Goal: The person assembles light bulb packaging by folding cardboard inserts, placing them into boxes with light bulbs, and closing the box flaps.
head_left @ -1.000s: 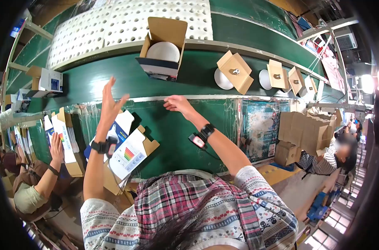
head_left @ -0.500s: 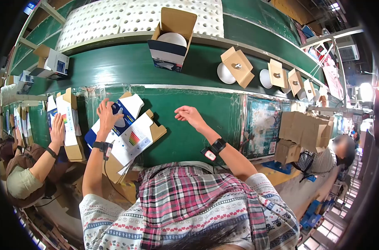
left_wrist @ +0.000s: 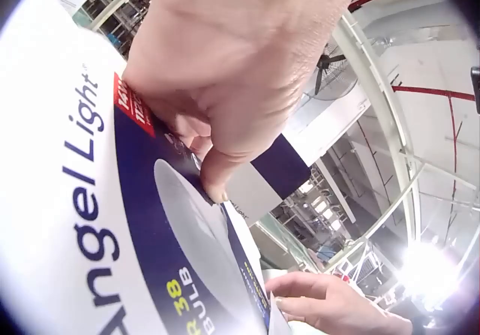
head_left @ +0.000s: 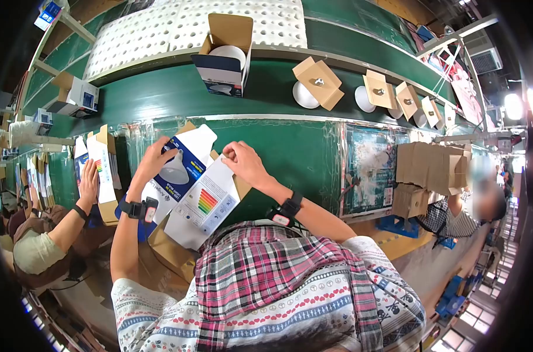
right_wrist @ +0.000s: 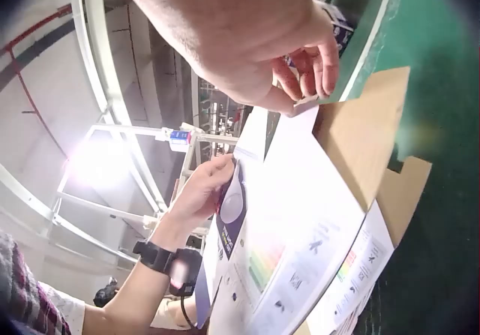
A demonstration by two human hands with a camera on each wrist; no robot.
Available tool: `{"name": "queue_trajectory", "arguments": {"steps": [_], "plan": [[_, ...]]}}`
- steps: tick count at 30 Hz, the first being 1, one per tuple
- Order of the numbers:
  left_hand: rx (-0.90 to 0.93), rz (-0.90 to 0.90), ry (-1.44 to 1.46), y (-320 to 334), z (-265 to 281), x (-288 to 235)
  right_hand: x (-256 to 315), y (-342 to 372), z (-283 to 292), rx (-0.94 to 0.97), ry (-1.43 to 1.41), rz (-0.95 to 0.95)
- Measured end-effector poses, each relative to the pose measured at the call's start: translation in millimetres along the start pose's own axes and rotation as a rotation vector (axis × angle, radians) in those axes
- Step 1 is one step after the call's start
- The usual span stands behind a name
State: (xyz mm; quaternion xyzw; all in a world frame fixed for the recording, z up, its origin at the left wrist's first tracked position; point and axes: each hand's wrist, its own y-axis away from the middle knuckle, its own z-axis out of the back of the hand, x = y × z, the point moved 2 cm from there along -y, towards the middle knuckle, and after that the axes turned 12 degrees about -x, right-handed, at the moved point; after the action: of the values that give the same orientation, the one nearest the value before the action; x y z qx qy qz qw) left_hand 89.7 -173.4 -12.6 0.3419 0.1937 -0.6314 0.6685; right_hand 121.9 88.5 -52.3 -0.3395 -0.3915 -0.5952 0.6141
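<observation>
A folding light-bulb carton (head_left: 187, 167), printed white and blue with a bulb picture and a coloured energy scale, is tilted up in front of me. My left hand (head_left: 151, 161) pinches its blue edge at the upper left, thumb on the printed face in the left wrist view. On the other side, my right hand (head_left: 246, 165) pinches the tip of a white flap (right_wrist: 296, 136) between thumb and fingers. More flattened cartons (right_wrist: 360, 279) lie beneath it on the green table, brown inner flaps showing.
Beyond the table edge, a conveyor (head_left: 155, 97) carries an open box (head_left: 222, 76) with a white round-faced bulb inside. Several bulbs with cardboard inserts (head_left: 318, 82) stand to the right. Another person's hand (head_left: 89, 182) rests on cartons at left. Brown cardboard (head_left: 422, 164) is stacked at right.
My left hand has come down from above the table onto the carton and grips it. My right hand has moved left to its flap. The carton has tilted up and shifted right.
</observation>
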Motion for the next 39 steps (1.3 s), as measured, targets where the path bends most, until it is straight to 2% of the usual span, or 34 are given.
{"name": "queue_trajectory", "arguments": {"steps": [4,7,8,10,11,12,13,15,16,17,18,19,21,22,24,25,26,27,28,29,30,31,33,35,38,39], "plan": [[-0.013,-0.136,-0.077,18,-30,-19,-12,21,20,0.345,0.086,-0.163],[0.016,-0.207,-0.139,29,-46,-43,-11,41,52,0.487,0.083,-0.240],[0.088,-0.228,-0.102,26,-52,-47,-9,46,59,0.510,0.060,-0.272],[0.234,-0.258,-0.034,23,-61,-53,-10,57,67,0.521,-0.241,-0.245],[0.376,-0.333,-0.088,25,-73,-52,-10,61,70,0.526,-0.392,-0.224],[0.531,-0.261,-0.101,29,-90,-43,-4,64,77,0.520,-0.406,-0.216],[0.688,-0.191,-0.118,37,-102,-48,-6,64,85,0.511,-0.256,-0.118],[0.710,0.000,-0.031,59,-93,-66,-16,68,89,0.474,-0.291,-0.273],[0.831,0.038,0.124,57,-86,-78,-20,71,89,0.423,-0.353,-0.307],[0.847,0.042,0.207,56,-84,-75,-23,72,86,0.374,-0.413,-0.338],[0.883,0.029,0.154,59,-83,-75,-23,71,85,0.328,-0.471,-0.365],[0.913,0.015,0.099,61,-82,-77,-22,68,84,0.346,-0.424,-0.332],[0.964,0.148,0.166,65,-85,-81,-16,61,88,0.381,-0.333,-0.264],[0.952,0.207,0.213,67,-84,-85,-8,57,93,0.387,-0.248,-0.196],[0.934,0.289,0.240,66,-81,-94,-8,41,101,0.530,-0.285,-0.137],[0.838,0.138,0.171,63,-84,-86,-8,31,109,0.602,-0.306,-0.110],[0.794,0.049,0.078,57,-86,-78,-10,14,124,0.534,-0.412,-0.137],[0.738,-0.030,-0.013,53,-78,-81,-19,-12,135,0.373,-0.493,-0.105],[0.667,-0.035,-0.064,50,-73,-87,-32,-39,147,0.142,-0.504,-0.039],[0.616,-0.062,-0.089,47,-70,-89,-45,-70,161,-0.138,-0.072,0.074],[0.586,-0.053,-0.110,44,-68,-88,-30,-88,179,-0.263,0.071,0.104],[0.554,-0.039,-0.131,43,-65,-89,-40,-111,180,-0.406,0.218,0.197],[0.510,-0.080,-0.191,42,-61,-95,-63,-143,177,-0.463,0.394,0.257],[0.418,-0.142,-0.276,42,-57,-104,-87,-166,169,-0.332,0.480,0.240],[0.270,-0.173,-0.337,42,-51,-111,-122,-192,153,-0.187,0.505,0.315],[0.198,-0.213,-0.341,42,-50,-109,-121,-190,152,-0.211,0.493,0.307]]}}
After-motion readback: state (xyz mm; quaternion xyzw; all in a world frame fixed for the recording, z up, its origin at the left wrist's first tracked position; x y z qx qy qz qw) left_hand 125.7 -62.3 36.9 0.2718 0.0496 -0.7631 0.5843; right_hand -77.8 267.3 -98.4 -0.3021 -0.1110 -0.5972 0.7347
